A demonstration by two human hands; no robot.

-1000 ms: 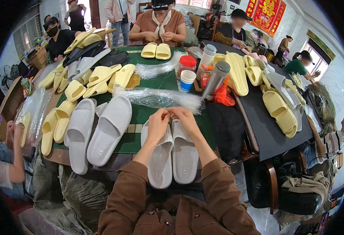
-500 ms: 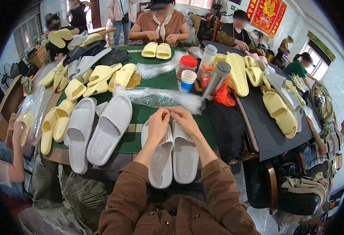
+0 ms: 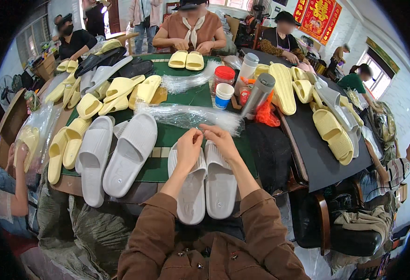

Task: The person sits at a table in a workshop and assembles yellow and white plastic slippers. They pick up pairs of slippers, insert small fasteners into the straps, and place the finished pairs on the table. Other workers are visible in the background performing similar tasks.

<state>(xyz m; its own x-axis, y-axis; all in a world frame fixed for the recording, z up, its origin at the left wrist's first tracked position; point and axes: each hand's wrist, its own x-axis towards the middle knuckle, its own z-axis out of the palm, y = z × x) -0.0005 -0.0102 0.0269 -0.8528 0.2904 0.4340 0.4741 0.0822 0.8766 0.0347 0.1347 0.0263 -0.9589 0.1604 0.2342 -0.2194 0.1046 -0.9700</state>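
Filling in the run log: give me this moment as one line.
left hand and right hand: fingertips together over paired grey slippers | plastic ties bundle just beyond | green table mat

1. Pair of slides (image 3: 205, 179) under the hands: pale grey, ribbed footbeds.
2. Table mat (image 3: 193, 95): dark green.
3. Piled slippers (image 3: 121, 88): pale yellow.
4. Jar lid (image 3: 224, 73): red.
5. Sleeves (image 3: 153, 233): brown.
6. Flask (image 3: 259, 93): grey.

Head-height, downward (perhaps slightly forward), close.
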